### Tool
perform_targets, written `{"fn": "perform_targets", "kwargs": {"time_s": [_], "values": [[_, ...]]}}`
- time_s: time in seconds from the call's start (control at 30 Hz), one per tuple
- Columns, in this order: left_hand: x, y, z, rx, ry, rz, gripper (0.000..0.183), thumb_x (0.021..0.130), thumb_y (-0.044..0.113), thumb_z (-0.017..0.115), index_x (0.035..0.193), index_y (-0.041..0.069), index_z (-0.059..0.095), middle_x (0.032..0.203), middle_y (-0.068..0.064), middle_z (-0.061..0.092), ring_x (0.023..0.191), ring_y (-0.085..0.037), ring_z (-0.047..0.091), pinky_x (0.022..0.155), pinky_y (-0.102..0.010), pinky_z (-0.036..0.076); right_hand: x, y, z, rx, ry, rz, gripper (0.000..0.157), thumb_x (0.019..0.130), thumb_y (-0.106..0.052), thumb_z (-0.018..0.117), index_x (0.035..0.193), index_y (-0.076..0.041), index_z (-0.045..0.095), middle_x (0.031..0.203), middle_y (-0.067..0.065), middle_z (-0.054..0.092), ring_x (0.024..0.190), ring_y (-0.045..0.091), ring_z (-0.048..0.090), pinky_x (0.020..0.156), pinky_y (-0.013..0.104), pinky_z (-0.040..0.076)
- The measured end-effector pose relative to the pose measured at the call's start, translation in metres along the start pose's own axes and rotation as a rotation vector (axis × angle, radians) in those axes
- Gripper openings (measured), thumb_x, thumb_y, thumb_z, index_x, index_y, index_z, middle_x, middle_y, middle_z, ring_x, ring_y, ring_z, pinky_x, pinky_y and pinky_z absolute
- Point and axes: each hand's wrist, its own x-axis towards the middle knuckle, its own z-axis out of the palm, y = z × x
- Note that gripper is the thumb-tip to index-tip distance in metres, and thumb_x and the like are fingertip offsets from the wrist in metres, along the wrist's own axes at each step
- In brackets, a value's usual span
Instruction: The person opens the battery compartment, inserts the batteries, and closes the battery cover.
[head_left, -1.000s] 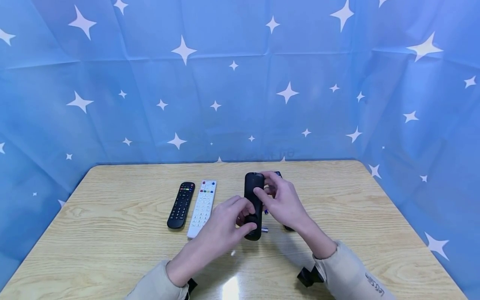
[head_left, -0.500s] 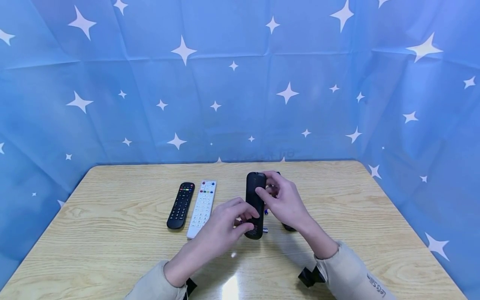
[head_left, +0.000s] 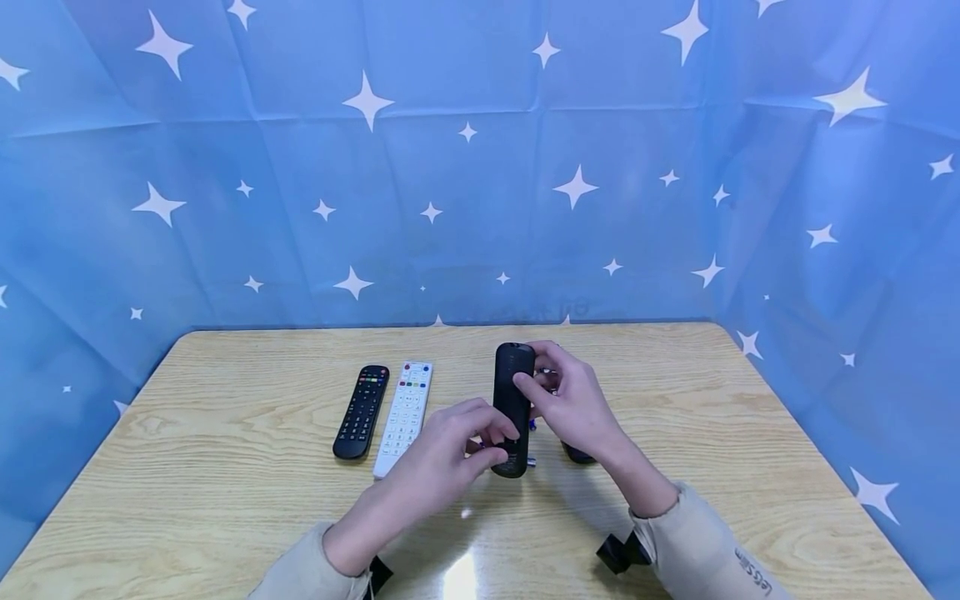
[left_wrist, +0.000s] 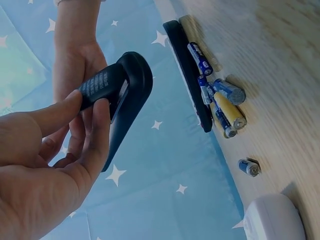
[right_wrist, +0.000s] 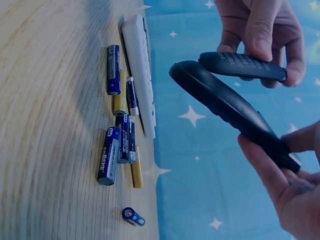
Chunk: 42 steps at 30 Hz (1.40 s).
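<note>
My right hand (head_left: 573, 404) grips a black remote control (head_left: 513, 367) by its far end, back side up, above the table. My left hand (head_left: 457, 437) pinches its battery cover (right_wrist: 242, 66), a black piece with small printed text, between thumb and fingers. In the right wrist view the cover stands tilted off the remote's back, with a gap at its outer end. The left wrist view shows the same cover raised beside the remote's rounded end. The battery compartment is mostly hidden.
Several blue and yellow batteries (right_wrist: 111, 155) lie loose on the wooden table (head_left: 225, 400) beneath the hands. A black remote (head_left: 362, 412) and a white remote (head_left: 406, 408) lie to the left. Another black remote (head_left: 577, 454) is partly hidden under the right hand.
The held remote and both hands have shifted slightly to the right. My left fingers have moved a little at the remote's near end; the grips otherwise look alike.
</note>
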Motion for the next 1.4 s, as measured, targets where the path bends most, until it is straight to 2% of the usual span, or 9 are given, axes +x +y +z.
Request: {"fn": "perform_targets", "kwargs": {"time_s": [0.2, 0.47, 0.63, 1.0, 1.17, 1.4], "values": [[-0.001, 0.001, -0.003, -0.006, -0.024, -0.003, 0.018, 0.085, 0.004, 0.072, 0.098, 0.015, 0.067, 0.089, 0.007, 0.059, 0.082, -0.009, 0.056, 0.066, -0.020, 0.052, 0.000, 0.001, 0.000, 0.013, 0.000, 0.008, 0.034, 0.093, -0.016, 0.064, 0.125, -0.011, 0.054, 0.099, 0.012, 0.064, 0.078, 0.022, 0.068, 0.059, 0.043, 0.056], [-0.001, -0.002, -0.010, -0.008, -0.050, -0.019, 0.018, 0.086, 0.004, 0.071, 0.100, 0.014, 0.067, 0.090, 0.008, 0.061, 0.082, -0.007, 0.056, 0.065, -0.022, 0.052, 0.000, 0.001, -0.001, 0.020, -0.005, 0.000, 0.034, 0.094, -0.016, 0.064, 0.125, -0.009, 0.054, 0.098, 0.014, 0.064, 0.076, 0.023, 0.068, 0.058, 0.040, 0.056], [-0.001, -0.004, -0.011, -0.014, -0.062, -0.027, 0.018, 0.085, 0.003, 0.071, 0.100, 0.012, 0.067, 0.090, 0.007, 0.062, 0.082, -0.007, 0.057, 0.066, -0.022, 0.052, 0.000, 0.003, -0.002, 0.021, 0.004, -0.005, 0.032, 0.094, -0.014, 0.063, 0.125, -0.012, 0.055, 0.097, 0.011, 0.064, 0.075, 0.023, 0.068, 0.058, 0.045, 0.056], [-0.001, -0.005, -0.013, 0.040, -0.109, -0.045, 0.018, 0.084, 0.003, 0.073, 0.099, 0.013, 0.068, 0.089, 0.008, 0.060, 0.081, -0.005, 0.056, 0.067, -0.021, 0.051, 0.000, 0.005, -0.004, 0.022, -0.003, 0.001, 0.035, 0.094, -0.017, 0.064, 0.127, -0.009, 0.054, 0.101, 0.014, 0.065, 0.078, 0.023, 0.067, 0.059, 0.045, 0.056], [0.000, -0.008, -0.014, 0.061, -0.128, -0.040, 0.019, 0.083, 0.003, 0.073, 0.099, 0.013, 0.067, 0.088, 0.008, 0.060, 0.081, -0.005, 0.056, 0.068, -0.022, 0.051, 0.000, 0.005, -0.004, 0.028, 0.005, 0.004, 0.034, 0.094, -0.017, 0.064, 0.126, -0.012, 0.054, 0.102, 0.012, 0.065, 0.079, 0.023, 0.068, 0.059, 0.045, 0.056], [0.000, -0.012, -0.017, 0.092, -0.140, -0.088, 0.020, 0.084, 0.003, 0.073, 0.099, 0.015, 0.067, 0.089, 0.011, 0.060, 0.080, -0.004, 0.056, 0.069, -0.026, 0.051, 0.001, 0.005, -0.008, 0.021, 0.009, -0.003, 0.035, 0.094, -0.018, 0.064, 0.126, -0.013, 0.054, 0.101, 0.010, 0.066, 0.076, 0.024, 0.067, 0.058, 0.045, 0.056]]}}
